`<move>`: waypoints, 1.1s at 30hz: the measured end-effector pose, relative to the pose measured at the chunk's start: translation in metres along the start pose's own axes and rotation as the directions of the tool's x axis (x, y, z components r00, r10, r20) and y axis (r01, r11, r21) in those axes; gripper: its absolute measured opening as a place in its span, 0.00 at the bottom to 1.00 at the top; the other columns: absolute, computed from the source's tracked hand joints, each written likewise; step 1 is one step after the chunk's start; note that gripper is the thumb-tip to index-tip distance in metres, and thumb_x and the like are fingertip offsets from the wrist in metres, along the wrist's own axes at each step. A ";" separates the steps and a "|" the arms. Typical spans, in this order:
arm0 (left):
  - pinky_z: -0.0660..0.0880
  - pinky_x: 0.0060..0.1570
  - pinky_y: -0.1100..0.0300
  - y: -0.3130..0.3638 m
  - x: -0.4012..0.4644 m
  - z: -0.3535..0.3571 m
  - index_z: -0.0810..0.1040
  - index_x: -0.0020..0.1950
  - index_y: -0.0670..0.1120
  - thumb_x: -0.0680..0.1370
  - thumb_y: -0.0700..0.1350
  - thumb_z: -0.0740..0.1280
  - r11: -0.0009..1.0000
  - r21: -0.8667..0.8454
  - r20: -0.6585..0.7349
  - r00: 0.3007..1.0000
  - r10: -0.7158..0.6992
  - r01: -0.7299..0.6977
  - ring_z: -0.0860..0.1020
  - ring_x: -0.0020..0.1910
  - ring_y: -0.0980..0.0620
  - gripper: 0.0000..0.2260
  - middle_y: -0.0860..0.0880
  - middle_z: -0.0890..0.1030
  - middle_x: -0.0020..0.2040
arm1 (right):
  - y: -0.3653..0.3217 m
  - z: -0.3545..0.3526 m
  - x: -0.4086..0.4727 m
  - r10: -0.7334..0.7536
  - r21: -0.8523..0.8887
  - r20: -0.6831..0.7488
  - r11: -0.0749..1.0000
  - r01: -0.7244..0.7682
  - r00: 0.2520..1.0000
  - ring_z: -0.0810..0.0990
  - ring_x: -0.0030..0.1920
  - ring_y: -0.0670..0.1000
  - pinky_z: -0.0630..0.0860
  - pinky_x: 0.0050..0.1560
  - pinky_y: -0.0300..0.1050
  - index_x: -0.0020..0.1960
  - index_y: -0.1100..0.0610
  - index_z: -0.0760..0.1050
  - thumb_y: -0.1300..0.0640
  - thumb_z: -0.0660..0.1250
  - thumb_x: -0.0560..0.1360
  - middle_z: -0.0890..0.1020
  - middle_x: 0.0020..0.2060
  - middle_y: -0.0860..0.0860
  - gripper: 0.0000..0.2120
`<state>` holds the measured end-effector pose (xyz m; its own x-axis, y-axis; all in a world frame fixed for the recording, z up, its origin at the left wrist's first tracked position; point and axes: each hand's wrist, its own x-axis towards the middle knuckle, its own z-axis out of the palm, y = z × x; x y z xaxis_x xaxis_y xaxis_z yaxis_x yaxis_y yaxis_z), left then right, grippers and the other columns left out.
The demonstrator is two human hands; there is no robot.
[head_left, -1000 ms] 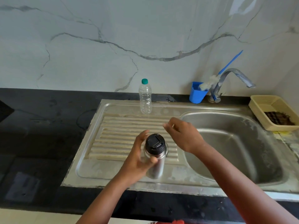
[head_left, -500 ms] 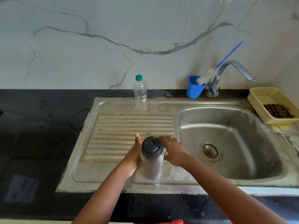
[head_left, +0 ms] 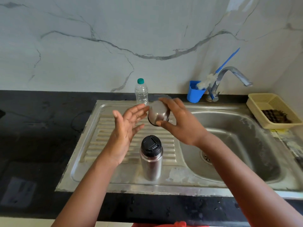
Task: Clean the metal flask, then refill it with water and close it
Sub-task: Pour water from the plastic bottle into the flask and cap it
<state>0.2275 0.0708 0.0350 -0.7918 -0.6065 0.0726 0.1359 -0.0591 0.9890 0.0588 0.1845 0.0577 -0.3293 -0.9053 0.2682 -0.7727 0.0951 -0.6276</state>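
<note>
While pinched between thumb and fingers of right hand [head_left: 183, 123], steel cup-lid [head_left: 158, 114] held mouth-down over draining board [head_left: 101, 136]; grip grasping lid at its rim and dome, firm. Left hand [head_left: 126, 128] released, fingers straight, just beside lid, holding nothing. Metal flask [head_left: 151, 158] upright on draining board below both hands, black stopper [head_left: 151, 144] in place, touched by neither. Judged light as a lid, stiff, smooth and likely slippery when wet; best taken round the rim. Flask body probably heavier, rigid, polished; best gripped round mid-barrel, second hand on stopper to twist. Ribbed steel board gives fair footing, slightly sloped. Sink basin [head_left: 246, 145] to right, tap [head_left: 229, 76] behind it, blue holder [head_left: 195, 93] with brush, plastic bottle [head_left: 141, 92], yellow tray [head_left: 255, 104], black worktop [head_left: 41, 128], marble wall.
</note>
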 end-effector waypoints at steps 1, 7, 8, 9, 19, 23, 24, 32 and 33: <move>0.67 0.69 0.47 0.007 -0.006 0.000 0.70 0.72 0.50 0.64 0.82 0.50 0.999 0.001 0.011 0.999 0.046 -0.046 0.71 0.71 0.51 0.49 0.51 0.76 0.70 | -0.009 -0.009 -0.001 -0.029 0.018 -0.009 0.999 0.029 1.000 0.72 0.58 0.46 0.67 0.61 0.34 0.74 0.56 0.65 0.53 0.73 0.74 0.72 0.61 0.51 0.32; 0.67 0.69 0.43 0.001 -0.034 0.005 0.77 0.65 0.52 0.71 0.75 0.56 0.978 -0.087 -0.075 0.980 0.185 -0.191 0.72 0.70 0.47 0.35 0.46 0.77 0.68 | -0.040 -0.029 -0.025 -0.148 0.071 0.104 0.988 0.141 0.984 0.76 0.57 0.45 0.73 0.59 0.41 0.72 0.55 0.67 0.47 0.70 0.72 0.76 0.61 0.47 0.31; 0.67 0.69 0.41 -0.006 -0.036 0.003 0.78 0.64 0.54 0.72 0.75 0.57 0.981 -0.073 -0.092 0.981 0.172 -0.179 0.73 0.70 0.46 0.33 0.46 0.78 0.67 | -0.041 -0.026 -0.029 -0.155 0.077 0.141 0.986 0.145 0.978 0.76 0.58 0.46 0.74 0.60 0.44 0.73 0.55 0.67 0.47 0.70 0.72 0.76 0.62 0.47 0.32; 0.67 0.68 0.39 -0.012 -0.038 0.002 0.78 0.64 0.55 0.72 0.75 0.58 0.986 -0.046 -0.094 0.983 0.155 -0.160 0.73 0.70 0.45 0.32 0.46 0.78 0.67 | -0.041 -0.022 -0.032 -0.162 0.080 0.172 0.985 0.150 0.972 0.76 0.60 0.46 0.74 0.61 0.47 0.73 0.54 0.67 0.48 0.70 0.72 0.76 0.63 0.47 0.32; 0.74 0.63 0.52 -0.068 -0.053 0.002 0.64 0.73 0.53 0.59 0.51 0.85 0.981 0.186 0.104 0.992 -0.073 0.053 0.76 0.65 0.49 0.47 0.49 0.77 0.65 | -0.025 -0.004 -0.038 -0.199 0.070 0.402 0.980 0.187 0.894 0.74 0.61 0.47 0.74 0.62 0.49 0.74 0.42 0.65 0.54 0.70 0.75 0.71 0.62 0.45 0.30; 0.78 0.59 0.52 -0.075 -0.054 0.011 0.74 0.63 0.60 0.61 0.50 0.82 0.971 0.228 0.004 0.997 -0.075 0.072 0.80 0.59 0.48 0.33 0.50 0.82 0.57 | -0.024 0.000 -0.041 -0.202 0.049 0.412 0.979 0.200 0.889 0.75 0.57 0.46 0.76 0.59 0.47 0.74 0.41 0.65 0.54 0.69 0.75 0.70 0.59 0.45 0.30; 0.78 0.57 0.54 -0.076 -0.055 0.012 0.74 0.61 0.61 0.62 0.50 0.81 0.970 0.231 -0.014 0.997 -0.072 0.073 0.81 0.57 0.49 0.31 0.50 0.83 0.55 | -0.025 0.002 -0.042 -0.200 0.019 0.402 0.978 0.210 0.894 0.75 0.56 0.47 0.77 0.57 0.48 0.74 0.41 0.65 0.53 0.69 0.75 0.70 0.58 0.45 0.30; 0.77 0.47 0.66 -0.074 -0.056 0.015 0.79 0.56 0.55 0.60 0.44 0.81 0.961 0.264 -0.047 0.996 -0.076 0.086 0.82 0.50 0.58 0.26 0.52 0.83 0.50 | -0.056 0.024 -0.048 -0.037 -0.570 0.137 0.814 0.109 0.990 0.81 0.45 0.58 0.70 0.39 0.48 0.57 0.56 0.70 0.28 0.61 0.71 0.80 0.46 0.53 0.32; 0.77 0.47 0.66 -0.075 -0.057 0.015 0.80 0.54 0.55 0.60 0.43 0.80 0.959 0.268 -0.059 0.996 -0.074 0.087 0.82 0.49 0.60 0.24 0.53 0.83 0.49 | -0.060 0.018 -0.044 0.030 -0.592 0.141 0.804 0.060 0.990 0.81 0.47 0.58 0.70 0.40 0.48 0.56 0.56 0.69 0.25 0.59 0.69 0.81 0.47 0.53 0.35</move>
<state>0.2537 0.1214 -0.0417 -0.7634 -0.6459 -0.0086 -0.0984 0.1032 0.9898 0.1299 0.2112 0.0702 -0.2726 -0.9513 0.1438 -0.9620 0.2673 -0.0554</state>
